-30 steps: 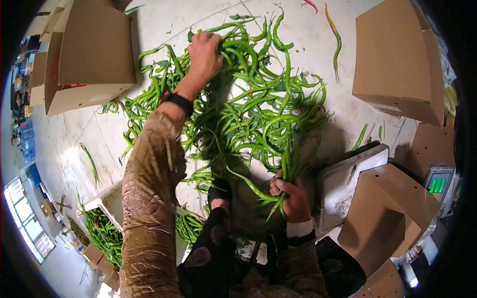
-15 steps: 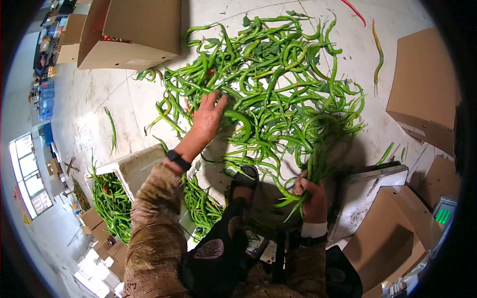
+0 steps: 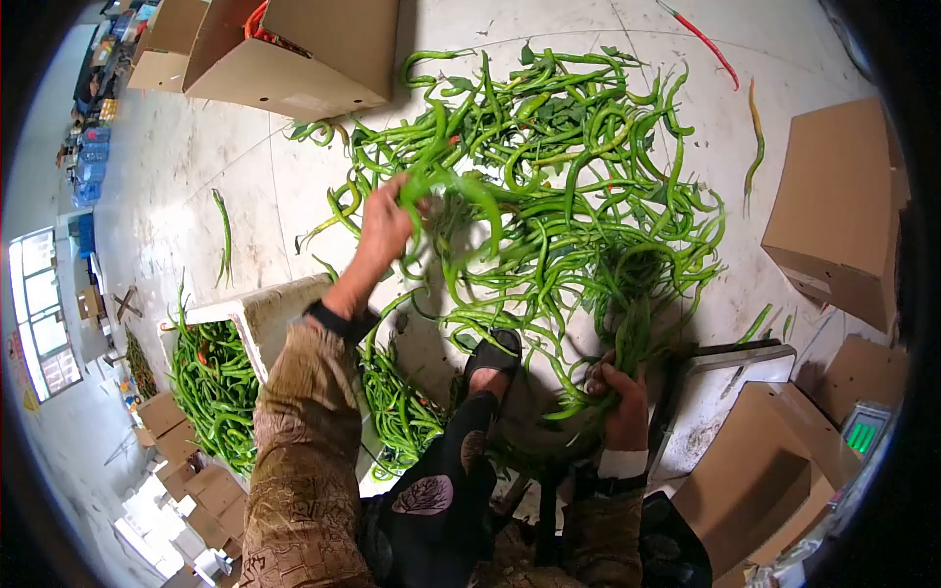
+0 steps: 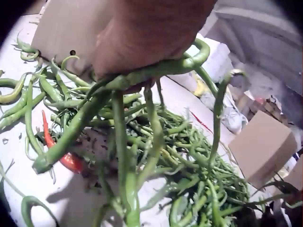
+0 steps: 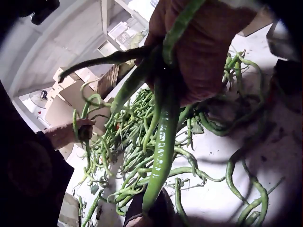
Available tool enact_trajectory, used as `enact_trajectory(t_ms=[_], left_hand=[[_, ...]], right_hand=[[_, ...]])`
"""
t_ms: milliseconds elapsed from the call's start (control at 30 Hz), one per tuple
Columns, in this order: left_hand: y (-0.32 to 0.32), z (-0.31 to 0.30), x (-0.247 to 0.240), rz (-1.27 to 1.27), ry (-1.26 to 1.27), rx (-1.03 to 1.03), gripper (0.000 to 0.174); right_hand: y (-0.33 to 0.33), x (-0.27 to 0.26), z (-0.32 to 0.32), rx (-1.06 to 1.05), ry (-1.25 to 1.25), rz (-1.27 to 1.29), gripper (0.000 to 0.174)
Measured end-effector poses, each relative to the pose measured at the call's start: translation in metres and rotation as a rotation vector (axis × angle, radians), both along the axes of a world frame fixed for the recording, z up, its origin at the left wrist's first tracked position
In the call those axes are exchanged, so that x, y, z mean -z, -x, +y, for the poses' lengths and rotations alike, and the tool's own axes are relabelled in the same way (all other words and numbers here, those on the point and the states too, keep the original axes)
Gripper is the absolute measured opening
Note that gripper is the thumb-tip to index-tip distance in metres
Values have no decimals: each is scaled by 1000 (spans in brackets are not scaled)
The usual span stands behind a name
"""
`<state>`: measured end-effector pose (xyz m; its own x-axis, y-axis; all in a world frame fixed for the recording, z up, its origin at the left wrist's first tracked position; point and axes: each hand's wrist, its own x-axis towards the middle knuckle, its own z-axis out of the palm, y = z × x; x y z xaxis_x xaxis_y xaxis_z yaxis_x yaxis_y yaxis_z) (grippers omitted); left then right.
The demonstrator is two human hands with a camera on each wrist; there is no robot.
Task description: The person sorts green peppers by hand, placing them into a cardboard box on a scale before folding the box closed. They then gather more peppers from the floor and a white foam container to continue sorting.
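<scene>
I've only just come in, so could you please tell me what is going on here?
A person crouches over a pile of green peppers on the floor. The left hand lifts a few peppers off the pile, while the right hand grips a bunch beside a scale. A crate at the left holds more peppers.

Nothing legible anywhere; the scale display (image 3: 863, 431) glows green, its digits too small to read.
</scene>
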<state>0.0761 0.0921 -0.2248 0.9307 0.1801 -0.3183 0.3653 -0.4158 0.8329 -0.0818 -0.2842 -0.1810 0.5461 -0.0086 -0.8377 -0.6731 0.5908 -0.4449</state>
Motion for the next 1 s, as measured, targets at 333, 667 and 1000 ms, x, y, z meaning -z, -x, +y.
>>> enact_trajectory(t_ms=[333,667,1000], left_hand=[[-86,8,58,40,-594,-46,47],[38,15,-88,245,470,80,31],[59,-44,-29,46,-84,347,45]], right_hand=[[0,-7,0,38,4,18,23],[7,5,-4,-101,132,-77,22],[2,-12,-9,-32,-89,-54,24]])
